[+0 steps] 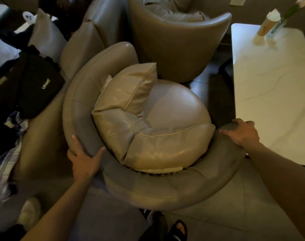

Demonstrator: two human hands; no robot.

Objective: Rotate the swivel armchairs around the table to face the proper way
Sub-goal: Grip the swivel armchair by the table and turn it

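Head view, from left to right: a black fabric bag with white lettering [33,84] is seen lying on a grey leather sofa [82,44] at the left edge. Next to it, the round grey-brown leather swivel armchair [148,188] is placed at centre frame, just beside the sofa, with its open side turned toward the upper right. Its curved backrest rim is gripped by the left hand [83,159], thumb spread apart from the fingers, which are wrapped over the outer edge. A tan padded back cushion [130,122] is seated inside the armchair. Behind it, a second matching armchair [179,54] is shown back-on. The right hand [242,133] is laid on the rim's right end, fingers curled over it. A white marble-patterned rectangular table [273,94] is found at the right, near the armchair.
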